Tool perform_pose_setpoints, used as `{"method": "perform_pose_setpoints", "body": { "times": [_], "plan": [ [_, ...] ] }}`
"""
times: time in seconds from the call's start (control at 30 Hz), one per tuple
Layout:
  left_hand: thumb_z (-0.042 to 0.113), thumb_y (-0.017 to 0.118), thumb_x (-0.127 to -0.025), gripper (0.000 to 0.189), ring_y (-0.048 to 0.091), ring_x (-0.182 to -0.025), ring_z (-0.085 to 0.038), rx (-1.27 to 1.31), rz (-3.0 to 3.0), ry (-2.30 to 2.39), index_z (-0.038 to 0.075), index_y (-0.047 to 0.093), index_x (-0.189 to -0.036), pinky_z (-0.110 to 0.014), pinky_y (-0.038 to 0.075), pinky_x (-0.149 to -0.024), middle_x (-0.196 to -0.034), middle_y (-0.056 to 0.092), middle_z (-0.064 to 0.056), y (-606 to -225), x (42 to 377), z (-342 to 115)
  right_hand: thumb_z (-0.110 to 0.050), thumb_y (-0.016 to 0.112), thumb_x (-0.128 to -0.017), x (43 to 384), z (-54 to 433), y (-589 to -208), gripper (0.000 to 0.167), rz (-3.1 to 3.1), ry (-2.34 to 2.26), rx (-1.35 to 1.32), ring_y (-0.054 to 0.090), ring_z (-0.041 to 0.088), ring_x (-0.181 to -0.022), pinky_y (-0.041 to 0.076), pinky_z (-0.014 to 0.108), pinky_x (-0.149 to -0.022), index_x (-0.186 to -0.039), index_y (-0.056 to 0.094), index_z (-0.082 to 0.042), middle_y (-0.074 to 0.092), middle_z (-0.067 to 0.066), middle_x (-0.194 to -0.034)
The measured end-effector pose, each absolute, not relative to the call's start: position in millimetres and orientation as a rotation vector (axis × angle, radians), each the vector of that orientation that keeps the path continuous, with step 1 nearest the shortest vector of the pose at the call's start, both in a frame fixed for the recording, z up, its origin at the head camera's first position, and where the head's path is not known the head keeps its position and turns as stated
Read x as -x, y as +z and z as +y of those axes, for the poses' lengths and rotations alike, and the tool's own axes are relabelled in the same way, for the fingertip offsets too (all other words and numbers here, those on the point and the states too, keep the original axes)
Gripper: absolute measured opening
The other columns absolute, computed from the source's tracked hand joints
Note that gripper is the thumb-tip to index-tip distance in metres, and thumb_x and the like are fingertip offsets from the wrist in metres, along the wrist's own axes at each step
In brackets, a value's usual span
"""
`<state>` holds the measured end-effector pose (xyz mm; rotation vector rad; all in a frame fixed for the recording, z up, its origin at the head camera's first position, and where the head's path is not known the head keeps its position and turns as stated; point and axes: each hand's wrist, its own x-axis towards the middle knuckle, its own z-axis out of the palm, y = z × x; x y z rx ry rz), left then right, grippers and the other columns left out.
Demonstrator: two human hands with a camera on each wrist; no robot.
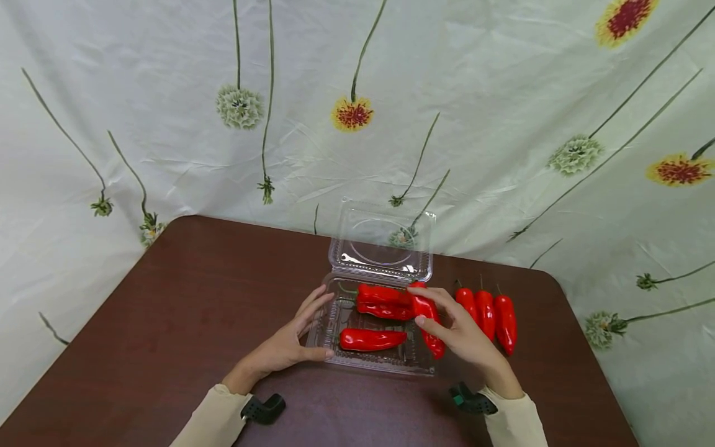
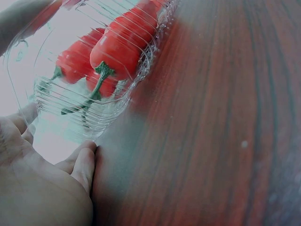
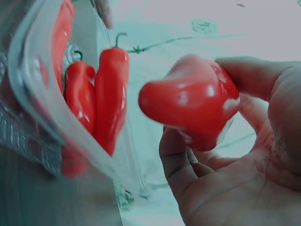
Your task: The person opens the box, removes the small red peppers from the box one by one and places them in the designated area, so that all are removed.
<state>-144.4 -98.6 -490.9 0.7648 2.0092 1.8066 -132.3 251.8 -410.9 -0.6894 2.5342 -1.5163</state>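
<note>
A clear plastic clamshell box (image 1: 385, 367) lies on the table with its lid (image 1: 380, 264) raised at the back. Inside, two red peppers (image 1: 382, 293) lie side by side toward the rear and another red pepper (image 1: 372, 339) lies nearer the front. With spread fingers my left hand (image 1: 282, 347) touches the box's left side; its thumb is by the front corner. My right hand (image 1: 466, 332) grips a long red pepper (image 3: 188, 101) between thumb and fingers, over the right part of the box. In the right wrist view its tip faces the camera.
Three more red peppers (image 1: 485, 313) lie in a row on the brown table (image 1: 240, 267), right of the box beyond my right hand. A pale flowered cloth (image 1: 301, 149) hangs behind the table's back edge.
</note>
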Motion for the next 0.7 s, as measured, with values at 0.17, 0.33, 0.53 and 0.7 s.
{"method": "perform_pose_setpoints", "body": {
  "times": [0.17, 0.33, 0.53, 0.7],
  "plan": [
    [0.016, 0.079, -0.086, 0.097, 0.015, -0.151, -0.046, -0.765, 2.007, 1.812, 0.021, 0.018, -0.161, -0.068, 0.013, -0.117, -0.169, -0.008, -0.001, -490, 144, -99, -0.008, 0.063, -0.098, 137, 264, -412, 0.052, 2.533, -1.577, 0.673, 0.053, 0.016, -0.117, 0.057, 0.031, -0.085, -0.147, 0.050, -0.018, 0.051, 0.008, -0.139],
    [0.016, 0.079, -0.086, 0.097, 0.014, -0.151, -0.045, -0.765, 2.001, 1.808, 0.021, 0.018, -0.161, -0.067, 0.013, -0.117, -0.169, -0.008, 0.000, -492, 144, -99, -0.008, 0.061, -0.099, 140, 285, -409, 0.049, 2.595, -1.573, 0.608, 0.054, 0.012, -0.117, 0.056, 0.028, -0.086, -0.146, 0.050, -0.016, 0.050, 0.008, -0.140],
    [0.016, 0.079, -0.087, 0.097, 0.013, -0.151, -0.045, -0.758, 2.002, 1.801, 0.021, 0.018, -0.162, -0.068, 0.013, -0.117, -0.169, -0.008, 0.000, -491, 143, -99, -0.010, 0.055, -0.103, 141, 323, -404, 0.044, 2.696, -1.575, 0.500, 0.052, 0.009, -0.118, 0.055, 0.025, -0.086, -0.147, 0.049, -0.012, 0.049, 0.000, -0.140],
    [0.016, 0.079, -0.087, 0.096, 0.014, -0.152, -0.044, -0.738, 2.010, 1.792, 0.022, 0.018, -0.161, -0.069, 0.013, -0.117, -0.169, -0.007, 0.001, -489, 144, -100, -0.016, 0.051, -0.106, 139, 353, -404, 0.045, 2.781, -1.521, 0.377, 0.046, -0.001, -0.123, 0.048, 0.016, -0.090, -0.150, 0.046, -0.015, 0.046, -0.006, -0.146]
  ]
}}
